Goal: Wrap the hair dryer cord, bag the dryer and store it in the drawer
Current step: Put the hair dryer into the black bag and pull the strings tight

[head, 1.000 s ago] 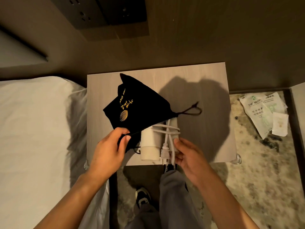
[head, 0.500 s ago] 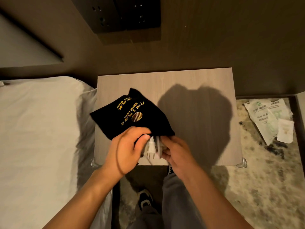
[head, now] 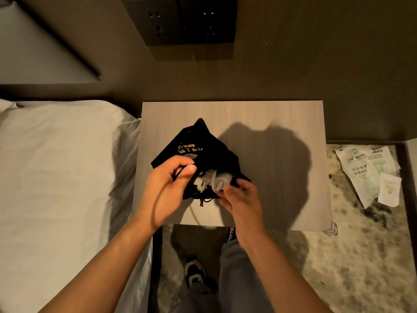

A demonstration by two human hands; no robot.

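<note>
A black drawstring bag [head: 198, 145] with gold print lies on the wooden nightstand [head: 282, 123]. The white hair dryer [head: 220, 180] with its wrapped cord and plug [head: 201, 185] pokes out of the bag's mouth; most of the dryer is hidden inside. My left hand [head: 167, 188] pinches the bag's black drawstring at the left side of the opening. My right hand [head: 240, 198] grips the right edge of the bag's mouth against the dryer's end. The drawstring's knotted ends [head: 204, 199] hang below the opening.
A white bed [head: 58, 177] lies left of the nightstand. A dark socket panel [head: 180, 19] is on the wall behind. Paper packets [head: 370, 172] lie on the speckled floor to the right. My legs and a shoe [head: 194, 272] are below the nightstand's front edge.
The bag has been drawn over the dryer, which lay mostly bare a second ago. Both hands have moved up to the bag's mouth, the left now on the drawstring.
</note>
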